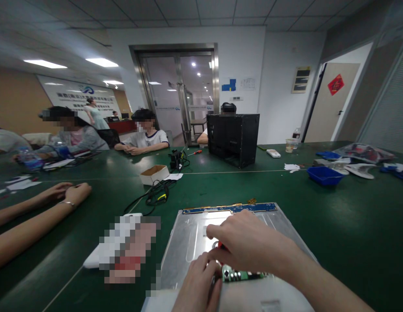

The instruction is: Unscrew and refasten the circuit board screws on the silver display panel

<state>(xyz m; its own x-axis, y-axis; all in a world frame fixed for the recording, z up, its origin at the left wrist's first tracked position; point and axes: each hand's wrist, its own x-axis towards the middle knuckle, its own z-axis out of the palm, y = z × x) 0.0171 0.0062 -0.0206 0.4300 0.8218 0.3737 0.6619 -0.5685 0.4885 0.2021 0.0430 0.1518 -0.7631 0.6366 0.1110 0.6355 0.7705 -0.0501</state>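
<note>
A flat silver metal panel [175, 251], like the back of a display, lies in front of me with a blue circuit strip [263, 207] along its far edge. On its near part sits a green circuit board [235, 275], partly covered by my hands. My right hand [243, 238] is closed over the panel around a small red tool [220, 245], mostly hidden by the fingers. Just nearer and to the left, my left hand [199, 281] is curled beside the green board, its fingers bent together; what they hold is hidden. A whitish surface [266, 299] lies below the board.
Left of the panel are a white object [113, 242], black cables [156, 195] and an open cardboard box [154, 174]. Another person's forearms [48, 216] rest at left. A black computer case [234, 138] stands ahead; a blue tray [325, 175] is at right.
</note>
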